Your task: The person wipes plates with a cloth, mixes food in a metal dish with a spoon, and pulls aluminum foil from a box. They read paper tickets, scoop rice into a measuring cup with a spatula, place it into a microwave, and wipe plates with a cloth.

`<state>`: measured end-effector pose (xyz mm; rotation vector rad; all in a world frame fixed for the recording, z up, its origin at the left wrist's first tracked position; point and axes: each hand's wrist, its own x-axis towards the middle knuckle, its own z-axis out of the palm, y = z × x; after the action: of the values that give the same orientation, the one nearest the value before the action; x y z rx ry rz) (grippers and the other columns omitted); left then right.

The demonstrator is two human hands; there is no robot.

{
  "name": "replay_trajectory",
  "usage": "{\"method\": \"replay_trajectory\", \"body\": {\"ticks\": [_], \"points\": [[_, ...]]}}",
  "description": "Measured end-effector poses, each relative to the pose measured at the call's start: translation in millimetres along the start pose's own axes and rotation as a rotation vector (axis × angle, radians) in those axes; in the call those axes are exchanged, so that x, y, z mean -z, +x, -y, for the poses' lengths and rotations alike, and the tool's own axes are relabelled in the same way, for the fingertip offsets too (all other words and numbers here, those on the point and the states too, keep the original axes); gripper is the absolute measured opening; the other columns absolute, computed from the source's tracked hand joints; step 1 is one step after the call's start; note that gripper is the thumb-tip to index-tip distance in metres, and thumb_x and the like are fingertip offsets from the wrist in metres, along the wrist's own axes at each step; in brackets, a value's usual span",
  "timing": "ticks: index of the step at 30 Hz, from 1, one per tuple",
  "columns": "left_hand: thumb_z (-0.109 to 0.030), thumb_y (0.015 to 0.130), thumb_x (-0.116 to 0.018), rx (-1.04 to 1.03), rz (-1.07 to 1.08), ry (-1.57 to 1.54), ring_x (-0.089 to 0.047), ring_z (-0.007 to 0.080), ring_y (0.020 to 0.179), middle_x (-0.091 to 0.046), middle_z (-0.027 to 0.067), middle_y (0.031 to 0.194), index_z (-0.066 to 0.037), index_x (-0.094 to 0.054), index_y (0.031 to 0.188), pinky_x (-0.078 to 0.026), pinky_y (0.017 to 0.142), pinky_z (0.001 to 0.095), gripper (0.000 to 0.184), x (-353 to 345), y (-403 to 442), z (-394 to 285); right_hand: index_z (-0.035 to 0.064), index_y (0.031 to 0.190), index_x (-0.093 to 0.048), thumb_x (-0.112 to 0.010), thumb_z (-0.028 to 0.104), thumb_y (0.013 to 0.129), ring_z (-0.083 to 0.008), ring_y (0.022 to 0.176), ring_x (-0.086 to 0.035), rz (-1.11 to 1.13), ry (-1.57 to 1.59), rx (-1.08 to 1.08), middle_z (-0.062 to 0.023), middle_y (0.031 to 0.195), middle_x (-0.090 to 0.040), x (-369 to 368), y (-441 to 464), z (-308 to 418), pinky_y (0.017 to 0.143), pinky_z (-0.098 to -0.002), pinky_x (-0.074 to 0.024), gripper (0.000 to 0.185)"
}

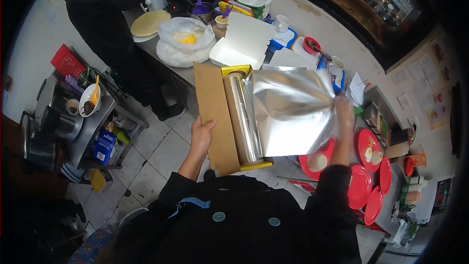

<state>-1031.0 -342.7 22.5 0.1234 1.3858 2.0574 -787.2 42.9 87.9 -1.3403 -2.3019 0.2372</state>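
My left hand (201,136) is closed on the side of an opened aluminium foil box (215,117), with its brown flap folded out and its yellow edges showing. Inside lies the foil roll (240,122). From it a wide, creased foil sheet (293,110) stretches out to the right. Its far edge is bunched in my right hand (345,113), which is slightly blurred and closed on it. The box is held up in front of my body, over the floor and the counter's edge.
Behind the box stand an open white carton (242,39) and a white plastic bag (183,44). Red plates (359,186), some with food, are at right. A co-worker (110,24) stands at back left. A steel shelf (97,132) with pots is at left.
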Motion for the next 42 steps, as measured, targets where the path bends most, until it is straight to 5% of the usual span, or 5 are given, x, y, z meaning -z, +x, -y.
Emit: {"method": "replay_trajectory", "body": {"ticks": [11, 18, 23, 34, 42], "points": [[0.0, 0.084, -0.048, -0.006, 0.029, 0.029, -0.06, 0.0189, 0.089, -0.06, 0.0103, 0.103, 0.003, -0.05, 0.113, -0.048, 0.077, 0.0294, 0.029, -6.4, -1.2, -8.5, 0.0011, 0.084, -0.065, -0.058, 0.014, 0.083, -0.0135, 0.072, -0.054, -0.306, 0.649, -0.448, -0.0074, 0.077, -0.062, 75.1, -82.3, -109.0, 0.066, -0.0288, -0.0431, 0.015], [-0.002, 0.082, -0.051, -0.019, 0.065, 0.045, -0.06, 0.0207, 0.091, -0.06, 0.0112, 0.105, 0.003, -0.049, 0.114, -0.047, 0.08, 0.0312, 0.032, -5.5, -0.9, -8.5, -0.0013, 0.094, -0.064, -0.062, 0.018, 0.084, -0.0148, 0.08, -0.057, -0.612, 1.002, 0.252, -0.0084, 0.093, -0.063, 81.8, -43.8, -145.8, 0.078, -0.0257, -0.0439, 0.022], [-0.002, 0.082, -0.051, -0.01, 0.048, 0.071, -0.061, 0.0209, 0.09, -0.06, 0.0112, 0.105, 0.003, -0.05, 0.113, -0.048, 0.079, 0.0312, 0.031, -3.5, -0.5, -9.2, 0.001, 0.087, -0.066, -0.063, 0.02, 0.083, -0.0107, 0.067, -0.051, -0.424, 0.533, -0.182, -0.0015, 0.073, -0.061, 18.3, -18.7, -45.0, 0.066, -0.0275, -0.0427, 0.02], [-0.005, 0.082, -0.054, 0.027, 0.054, 0.099, -0.06, 0.0208, 0.091, -0.06, 0.0112, 0.106, 0.002, -0.049, 0.115, -0.048, 0.08, 0.0319, 0.034, 0.8, -0.5, -16.1, 0.0018, 0.089, -0.063, -0.058, 0.019, 0.086, -0.0077, 0.056, -0.047, -0.314, 0.904, -0.217, 0.0007, 0.063, -0.053, -44.4, 3.2, -12.5, 0.053, -0.0239, -0.0376, 0.018], [-0.009, 0.081, -0.056, 0.069, 0.107, 0.124, -0.06, 0.0216, 0.092, -0.059, 0.0117, 0.107, 0.001, -0.048, 0.117, -0.048, 0.08, 0.0323, 0.038, 13.4, 8.5, -19.2, -0.0014, 0.093, -0.064, -0.058, 0.018, 0.084, -0.0158, 0.064, -0.054, -0.155, 0.627, -0.185, -0.0062, 0.073, -0.06, -56.3, 9.3, -2.7, 0.062, -0.0309, -0.042, 0.022]]}}
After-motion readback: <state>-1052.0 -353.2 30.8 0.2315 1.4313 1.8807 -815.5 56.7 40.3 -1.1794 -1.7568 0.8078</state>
